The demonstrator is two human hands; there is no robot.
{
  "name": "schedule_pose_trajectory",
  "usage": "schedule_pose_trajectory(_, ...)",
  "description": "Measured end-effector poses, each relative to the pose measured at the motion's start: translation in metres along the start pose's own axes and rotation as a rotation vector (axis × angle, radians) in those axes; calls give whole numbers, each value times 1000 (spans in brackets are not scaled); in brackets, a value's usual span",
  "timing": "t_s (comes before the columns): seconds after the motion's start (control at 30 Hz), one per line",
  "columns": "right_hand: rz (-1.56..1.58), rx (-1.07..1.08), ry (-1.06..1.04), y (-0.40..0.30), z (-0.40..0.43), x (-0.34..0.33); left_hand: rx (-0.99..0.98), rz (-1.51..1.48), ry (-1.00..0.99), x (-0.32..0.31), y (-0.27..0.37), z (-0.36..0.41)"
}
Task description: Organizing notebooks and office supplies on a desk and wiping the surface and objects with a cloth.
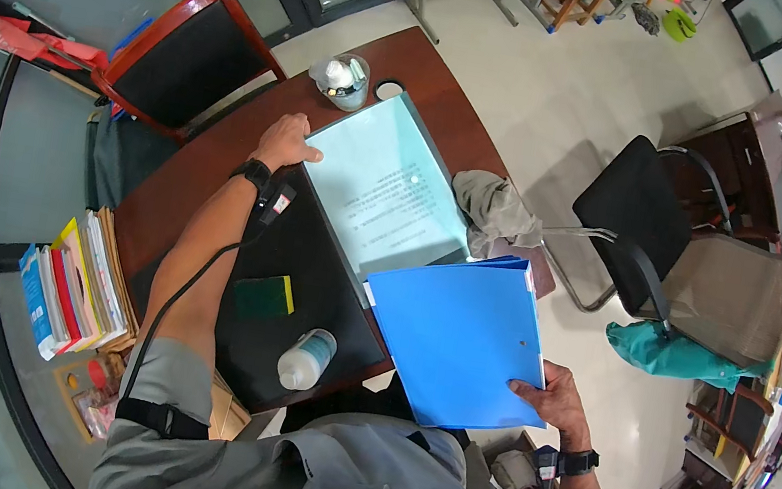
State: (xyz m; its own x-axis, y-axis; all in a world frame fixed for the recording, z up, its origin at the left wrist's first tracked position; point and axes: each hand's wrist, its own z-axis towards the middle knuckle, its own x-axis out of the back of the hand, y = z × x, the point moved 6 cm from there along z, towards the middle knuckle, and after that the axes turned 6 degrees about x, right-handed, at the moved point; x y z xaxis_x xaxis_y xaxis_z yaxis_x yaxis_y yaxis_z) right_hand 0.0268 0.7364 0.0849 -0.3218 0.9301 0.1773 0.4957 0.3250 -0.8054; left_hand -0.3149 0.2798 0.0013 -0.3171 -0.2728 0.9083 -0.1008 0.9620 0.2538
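My right hand [550,397] grips the lower right edge of a blue file folder [457,338], its thumb on top. The folder tilts over the desk's near edge and overlaps the lower end of a grey folder [425,117]. On that grey folder lies a pale printed sheet [387,191], glossy with reflected light. My left hand [287,142] is at the sheet's far left corner, thumb on the corner; its fingertips are hidden, so I cannot tell whether it grips. Nearer me on the black desk pad [246,352] are a white bottle [308,360] and a green-and-yellow sponge [266,296].
A clear plastic cup [342,81] with small items stands near the dark wooden desk's [450,101] far edge, beside a cable hole. Crumpled grey cloth [491,210] lies at the right edge. Upright books [77,289] stand left; chairs [195,56] flank the desk.
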Motion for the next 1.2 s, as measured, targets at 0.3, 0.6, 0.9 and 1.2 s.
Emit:
schedule_pose_trajectory(0.3,11,22,-8,-9,3,0,-43,-155,-46,8,-11,-2)
schedule_pose_trajectory(0.6,-37,61,-42,-12,13,-1,107,-1241,-443,-2,-5,-56)
schedule_pose_trajectory(0.9,-74,66,-78,-24,25,-3,36,-1146,-519,-34,29,-119)
schedule_pose_trajectory(1.2,-141,204,-102,-94,23,9,-106,-1453,-437,-7,27,-162)
